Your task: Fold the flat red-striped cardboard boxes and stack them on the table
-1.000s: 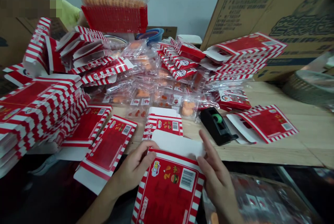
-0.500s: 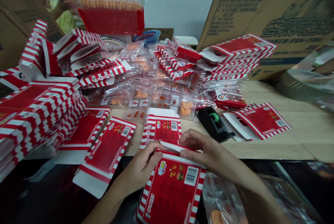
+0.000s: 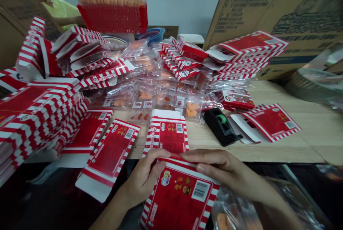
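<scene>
A red cardboard box [image 3: 178, 198] with red-and-white striped edges and a barcode stands tilted in front of me, its top end toward the table. My left hand [image 3: 146, 176] grips its upper left corner, thumb on the printed face. At the top edge, my right hand [image 3: 218, 165] lies with fingers stretched along the end and the thumb on the face near the barcode. The white end flap is out of sight under the fingers. Just behind, another striped box [image 3: 171, 130] lies on the table [image 3: 278, 151]. A black tape dispenser [image 3: 221, 126] with green tape sits to the right.
Stacked flat boxes [image 3: 40, 112] fill the left side; more boxes [image 3: 249, 51] are piled at the right. Clear bags of orange pieces [image 3: 144, 98] cover the middle. A blue basin [image 3: 151, 35], a basket [image 3: 313, 83] and large cartons [image 3: 268, 19] stand behind. A person's yellow sleeve [image 3: 63, 12] shows back left.
The raised white flap at the box's top has gone down, and the end looks closed. My right hand has flattened over that edge. The person at the back left has shifted an arm.
</scene>
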Tool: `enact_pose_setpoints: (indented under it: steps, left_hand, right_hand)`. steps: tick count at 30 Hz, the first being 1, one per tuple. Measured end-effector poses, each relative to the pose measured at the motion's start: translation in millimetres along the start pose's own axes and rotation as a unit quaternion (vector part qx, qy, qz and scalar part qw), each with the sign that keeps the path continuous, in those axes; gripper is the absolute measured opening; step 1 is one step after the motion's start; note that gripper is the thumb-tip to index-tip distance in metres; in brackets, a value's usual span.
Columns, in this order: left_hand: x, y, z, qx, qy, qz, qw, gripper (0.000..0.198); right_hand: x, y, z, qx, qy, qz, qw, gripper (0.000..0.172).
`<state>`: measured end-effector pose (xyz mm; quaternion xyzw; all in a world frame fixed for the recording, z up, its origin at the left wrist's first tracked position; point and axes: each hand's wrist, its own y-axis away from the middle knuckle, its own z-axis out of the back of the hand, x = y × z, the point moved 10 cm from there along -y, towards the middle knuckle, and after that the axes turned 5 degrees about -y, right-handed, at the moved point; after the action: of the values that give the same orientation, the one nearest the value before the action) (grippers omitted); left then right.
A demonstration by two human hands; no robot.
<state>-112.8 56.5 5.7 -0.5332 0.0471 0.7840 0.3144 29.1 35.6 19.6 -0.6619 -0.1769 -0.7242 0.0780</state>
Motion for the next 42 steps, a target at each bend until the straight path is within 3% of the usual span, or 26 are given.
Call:
enact_pose_setpoints:
  steps: [2, 4, 8, 13, 16, 22, 29, 31, 33, 35, 36, 37, 39, 41, 42]
  left_hand:
    - [1.1, 2.1, 6.3, -0.028, 0.001, -0.003, 1.0, 0.021]
    - [7.9, 5.3, 10.7, -0.055, 0.011, 0.016, 0.998, 0.023]
    - [18.7, 9.4, 4.3, -0.041, 0.067, 0.052, 0.996, 0.037]
    - [10.2, 4.7, -1.2, -0.019, 0.047, 0.05, 0.997, 0.034]
    - [6.7, 0.7, -3.9, -0.01, 0.018, 0.057, 0.998, 0.025]
    - [18.0, 7.9, 11.9, -0.1, 0.011, 0.118, 0.988, 0.02]
    - [15.8, 10.8, 2.6, -0.075, 0.016, 0.118, 0.99, 0.019]
    - [22.7, 9.4, 10.9, -0.085, 0.033, 0.137, 0.986, 0.015]
    - [32.7, 9.1, 37.8, -0.146, 0.069, 0.158, 0.974, 0.018]
    - [39.5, 9.5, 73.0, -0.217, 0.129, 0.159, 0.954, 0.023]
    - [39.9, 7.4, 85.4, -0.222, 0.163, 0.151, 0.949, 0.025]
    - [37.8, 3.6, 92.3, -0.201, 0.19, 0.143, 0.95, 0.025]
    - [27.6, -3.2, 95.4, -0.136, 0.204, 0.131, 0.961, 0.023]
    - [16.4, -6.1, 90.4, -0.09, 0.183, 0.126, 0.971, 0.022]
    - [14.5, -5.9, 90.3, -0.099, 0.164, 0.133, 0.972, 0.025]
  right_hand:
    - [-6.4, 4.8, 8.8, -0.026, -0.032, -0.007, 0.999, 0.018]
    - [-15.1, 10.0, 21.9, -0.091, -0.07, -0.003, 0.993, 0.015]
    - [-34.9, 18.3, 29.8, -0.154, -0.123, -0.002, 0.98, 0.021]
    - [-47.8, 18.8, 28.8, -0.146, -0.164, -0.004, 0.976, 0.027]
    - [-52.7, 18.0, 34.9, -0.176, -0.166, 0.0, 0.97, 0.03]
    - [-38.3, 24.0, 19.7, -0.133, -0.123, 0.061, 0.982, 0.035]
    - [-22.7, 33.5, 4.6, -0.097, -0.021, 0.108, 0.989, 0.024]
    - [-27.4, 33.4, 24.0, -0.118, -0.01, 0.105, 0.987, 0.027]
    - [-39.9, 43.1, 81.5, -0.273, 0.061, 0.064, 0.958, 0.035]
    - [-53.8, 74.4, 152.6, -0.486, 0.152, -0.016, 0.86, 0.036]
    - [-62.0, 82.4, 176.5, -0.524, 0.164, -0.045, 0.835, 0.033]
    - [-71.7, 84.5, 195.1, -0.531, 0.164, -0.07, 0.828, 0.029]
    - [-92.6, 79.8, 218.0, -0.502, 0.14, -0.109, 0.846, 0.025]
    - [-109.2, 73.2, 224.6, -0.46, 0.104, -0.133, 0.872, 0.027]
    - [-114.7, 70.9, 223.7, -0.442, 0.085, -0.138, 0.882, 0.029]
